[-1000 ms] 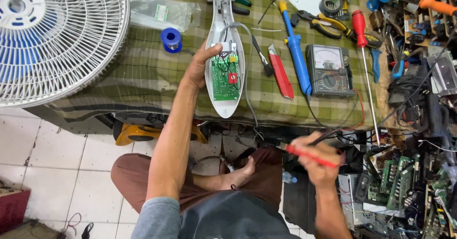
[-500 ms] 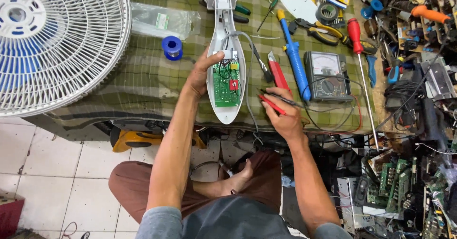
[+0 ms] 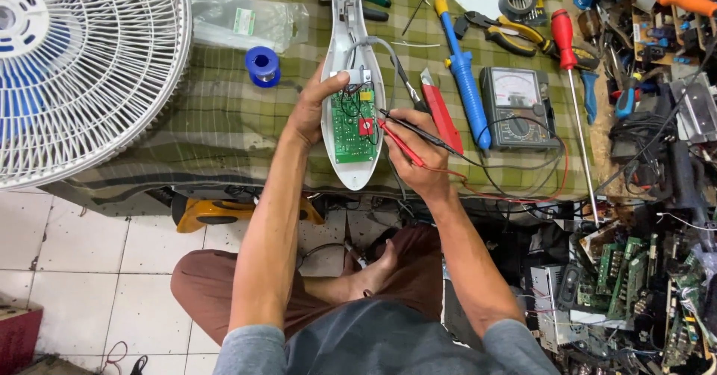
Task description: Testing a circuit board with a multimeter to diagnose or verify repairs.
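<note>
Lying lengthwise on a green checked cloth (image 3: 224,121), a white oval fan housing (image 3: 349,84) is steadied at its left edge by the left hand (image 3: 310,110), whose fingers are curled narrowly against the shell, the thumb laid over its rim. Inside the housing a green circuit board (image 3: 352,130) is exposed, carrying a red component and thin black wires. Two slim test probes (image 3: 407,132), one red and one black, are pinched together in the right hand (image 3: 414,155), with the fingers closed around them; their tips are brought to the right edge of the board. Red and black leads are trailed rightward from the probes toward an analog multimeter (image 3: 519,106) resting just right of a blue desoldering pump (image 3: 464,72). A red-handled knife (image 3: 442,113) is seen between housing and pump. A blue spool (image 3: 262,64) is set left of the housing, and a white fan grille (image 3: 75,61) is spread over the far left. A red-handled screwdriver (image 3: 565,35) is laid further right, beside cluttered electronic parts.
</note>
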